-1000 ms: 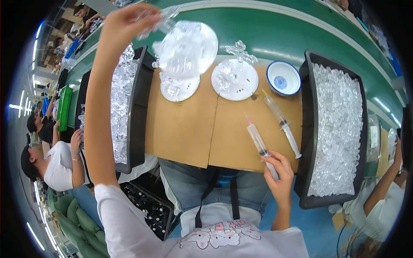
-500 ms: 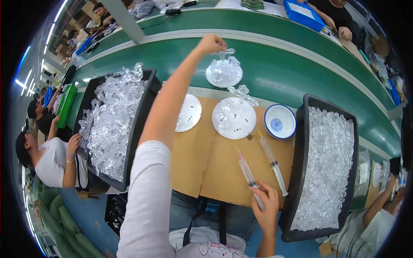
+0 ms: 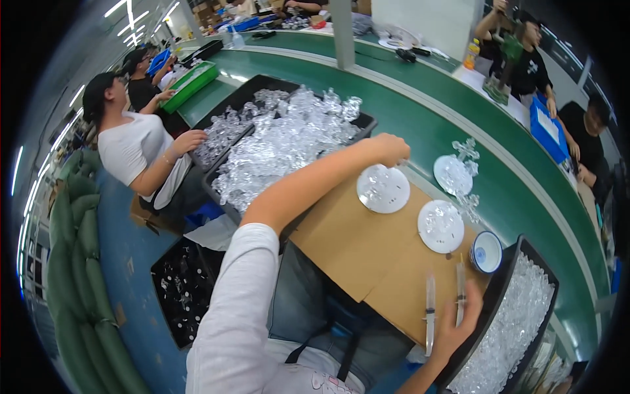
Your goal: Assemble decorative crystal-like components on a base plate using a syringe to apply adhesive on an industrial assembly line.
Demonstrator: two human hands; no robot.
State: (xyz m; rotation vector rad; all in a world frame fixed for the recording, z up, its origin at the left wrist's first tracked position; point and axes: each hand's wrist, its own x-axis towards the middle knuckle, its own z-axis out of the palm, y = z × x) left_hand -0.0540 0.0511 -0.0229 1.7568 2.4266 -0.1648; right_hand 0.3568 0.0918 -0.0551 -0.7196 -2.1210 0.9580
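Note:
My left hand is closed, fingers curled, at the far edge of the left white disc; anything in its fingers is hidden. Small clear pieces lie on that disc. My right hand, slightly blurred, has thumb and fingers apart beside two clear syringes. One syringe lies left of the hand on brown cardboard. The yellow-tipped syringe lies partly behind my fingers. A second white disc sits right of the first, and a third disc, holding clear plastic parts, stands farther off on the green surface.
A black bin heaped with clear plastic parts stands at left. Another black bin of clear pieces is at right, beside a blue-rimmed bowl. A person in a white shirt works at left; others sit across the green bench.
The view has swung left. My left hand has left the far disc for the left one. My right hand has let go of the syringe it held and moved beside the yellow-tipped one.

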